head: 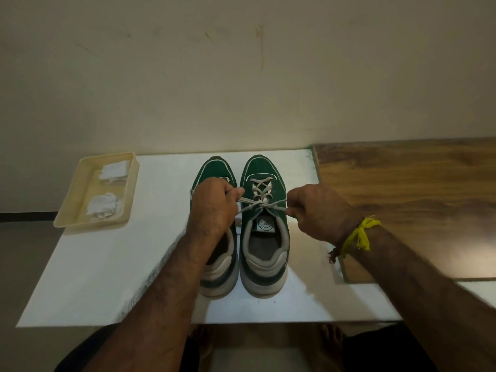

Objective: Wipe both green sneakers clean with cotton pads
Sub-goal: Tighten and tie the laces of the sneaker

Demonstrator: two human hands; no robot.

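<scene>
Two green suede-like sneakers stood side by side, toes toward the wall, at the frame's centre on a smooth white table (pixel 112 269). The left hand (pixel 213 204) and the right hand (pixel 316 210) each pinched one end of the right sneaker's (pixel 264 226) flat grey lace (pixel 273 204), pulling outward. The left sneaker (pixel 214 170) lay partly hidden beneath the left hand. At middle left, a shallow cream plastic tray (pixel 69 210) held crumpled white cotton pads (pixel 104 208).

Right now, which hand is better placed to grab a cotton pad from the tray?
Probably the left hand: the tray sits on its side. Both hands are busy pulling the lace, the right hand farther off.
</scene>
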